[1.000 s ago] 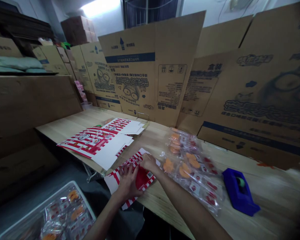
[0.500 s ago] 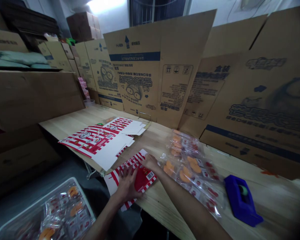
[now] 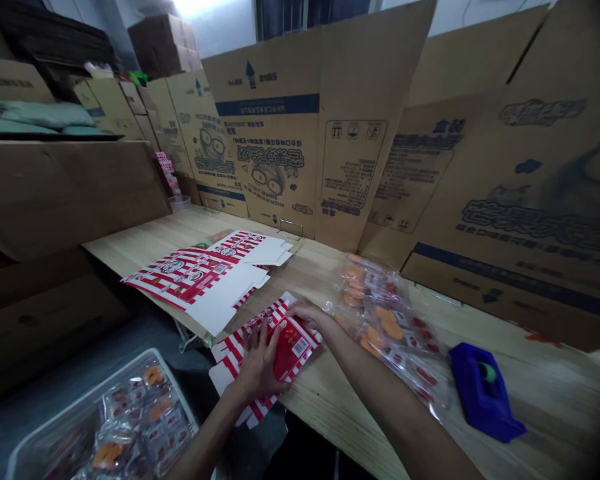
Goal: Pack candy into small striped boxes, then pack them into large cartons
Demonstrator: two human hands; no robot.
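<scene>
The striped carton point(image 3: 293, 363) lies at the lower centre of the frame, on the near edge of the table point(image 3: 325, 403), its white flaps sticking out past the edge toward the lower left. It looks folded over but flat, so it seems only partly worked: no standing box shape shows, and the flaps in view are not tucked in. Whether anything is inside cannot be told.

The left hand point(image 3: 257, 363) rests on the carton's printed face with its fingers spread and its thumb set wide. The right hand point(image 3: 306, 312) is at the carton's upper right end with its fingers bent in; the tips are partly hidden, so whether they grip or only press cannot be told.

Left of centre, more striped sheets point(image 3: 200, 277) lie flat and overlapping, not yet folded up. Clear packets point(image 3: 393, 323) lie right of centre, outside the carton, and more fill a white tub point(image 3: 178, 385) at the lower left. The blue tape dispenser point(image 3: 483, 393) sits at the lower right, with neither hand on it.
</scene>
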